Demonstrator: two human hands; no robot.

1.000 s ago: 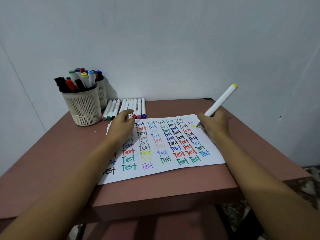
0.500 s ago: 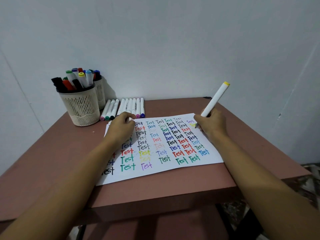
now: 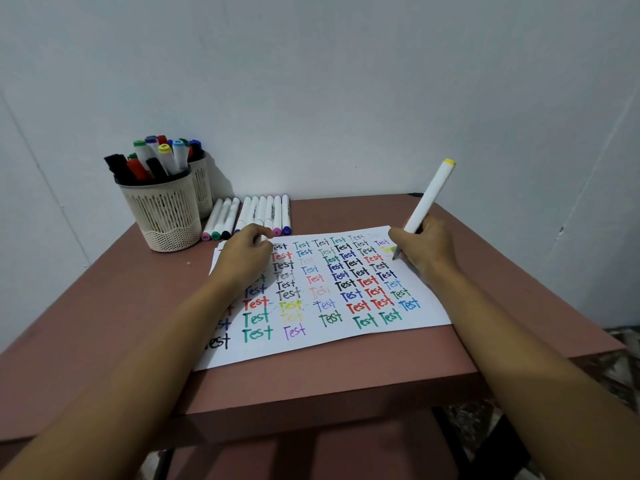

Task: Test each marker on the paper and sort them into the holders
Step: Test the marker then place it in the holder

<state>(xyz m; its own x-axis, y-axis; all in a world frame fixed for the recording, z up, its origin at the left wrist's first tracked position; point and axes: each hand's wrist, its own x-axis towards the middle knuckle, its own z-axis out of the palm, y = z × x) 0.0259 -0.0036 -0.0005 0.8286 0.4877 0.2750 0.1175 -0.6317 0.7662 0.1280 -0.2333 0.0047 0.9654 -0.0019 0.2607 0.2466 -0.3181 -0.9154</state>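
Yellow-ended marker (image 3: 427, 197) is pinched in the fingers of the right hand (image 3: 424, 249), over the far-right corner of the paper, tip down on the sheet. Nearest first: the paper (image 3: 311, 344) lies across the middle of the tabletop (image 3: 104, 323), blank along its near edge, with rows of coloured "Test" words above. Further up, the left hand (image 3: 244, 256) rests on the sheet's far-left corner, fingers curled under. A white sliver shows at them, maybe the cap, can't tell.

On the right, here's the change. A second ago only a yellow fleck sat by the tip. Now a fuller yellow word (image 3: 388, 250) shows there, and the tip has dropped just below it. So this one writes, I'd say, and capping and sorting it come next.

Beyond the sheet, a row of loose markers (image 3: 258, 213) lies at the far edge, probably still untested. In the far-left corner stands the front holder (image 3: 166, 209), stuffed with markers, with the rear holder (image 3: 202, 188) tucked just behind.
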